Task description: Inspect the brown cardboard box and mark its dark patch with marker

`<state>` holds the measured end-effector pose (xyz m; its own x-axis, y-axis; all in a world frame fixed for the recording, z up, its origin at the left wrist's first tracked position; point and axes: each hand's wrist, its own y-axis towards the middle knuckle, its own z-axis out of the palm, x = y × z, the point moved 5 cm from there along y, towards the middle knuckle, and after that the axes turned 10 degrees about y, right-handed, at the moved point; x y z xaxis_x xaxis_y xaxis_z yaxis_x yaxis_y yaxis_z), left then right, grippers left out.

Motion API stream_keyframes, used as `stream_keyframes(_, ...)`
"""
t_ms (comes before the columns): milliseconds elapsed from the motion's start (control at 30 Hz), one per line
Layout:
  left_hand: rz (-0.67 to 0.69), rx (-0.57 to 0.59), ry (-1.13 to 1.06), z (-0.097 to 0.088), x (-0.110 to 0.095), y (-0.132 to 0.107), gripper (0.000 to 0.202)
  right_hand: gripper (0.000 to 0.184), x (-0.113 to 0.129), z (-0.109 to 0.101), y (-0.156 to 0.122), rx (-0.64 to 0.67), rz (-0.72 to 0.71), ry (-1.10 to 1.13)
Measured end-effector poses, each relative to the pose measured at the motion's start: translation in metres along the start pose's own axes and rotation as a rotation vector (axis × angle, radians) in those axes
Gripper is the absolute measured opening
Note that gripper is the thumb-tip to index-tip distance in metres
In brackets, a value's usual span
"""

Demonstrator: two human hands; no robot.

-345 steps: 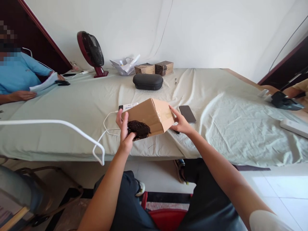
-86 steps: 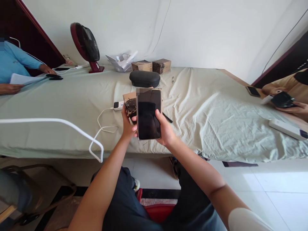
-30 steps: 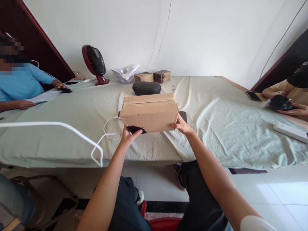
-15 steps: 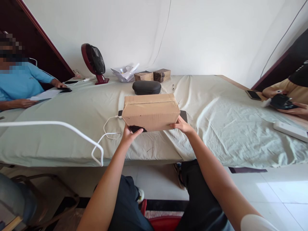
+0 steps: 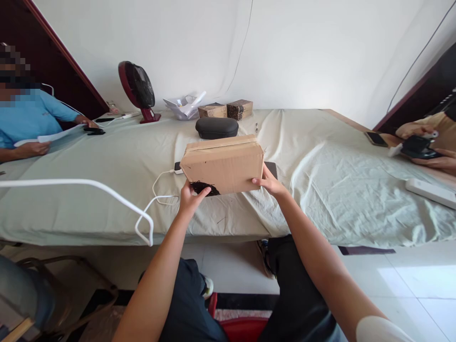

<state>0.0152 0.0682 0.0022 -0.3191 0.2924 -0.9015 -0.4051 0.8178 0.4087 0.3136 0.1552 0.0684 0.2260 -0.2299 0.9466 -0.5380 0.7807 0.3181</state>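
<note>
A brown cardboard box (image 5: 224, 164) is held up over the table, tilted so that its broad side faces me. Black scribble covers its lower left corner. My left hand (image 5: 192, 195) grips that corner, thumb on the front face and fingers mostly hidden beneath. On the other side, my right hand (image 5: 270, 182) clasps the lower right corner, its thumb also on the front. Partly hidden behind the box lies a dark flat object (image 5: 271, 168). Just beyond the box sits a black oval case (image 5: 217, 128).
Two small boxes (image 5: 239, 109) and a desk fan (image 5: 138, 88) stand by the wall. A white cable (image 5: 89, 182) crosses the left foreground. A person in a blue shirt (image 5: 21, 114) sits left; another person's hands (image 5: 423, 147) hold a black device at right, near a phone (image 5: 375, 138).
The box has tipped, so more of its front face shows and less of its top. Both hands keep their hold. The person on the left has raised the paper.
</note>
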Motion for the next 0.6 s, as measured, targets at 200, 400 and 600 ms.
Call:
stream_keyframes(200,0.0,0.005,-0.026,0.0,0.001,0.0,0.086,0.107,0.001,-0.001,0.001,0.002,-0.014,0.002)
stream_keyframes(400,-0.004,-0.041,-0.064,0.017,-0.009,0.006,0.067,0.124,0.009,-0.002,0.002,-0.071,-0.134,-0.014)
stream_keyframes(600,-0.013,-0.129,-0.097,0.04,-0.017,0.005,0.064,0.135,0.006,-0.011,-0.001,-0.23,-0.164,-0.096)
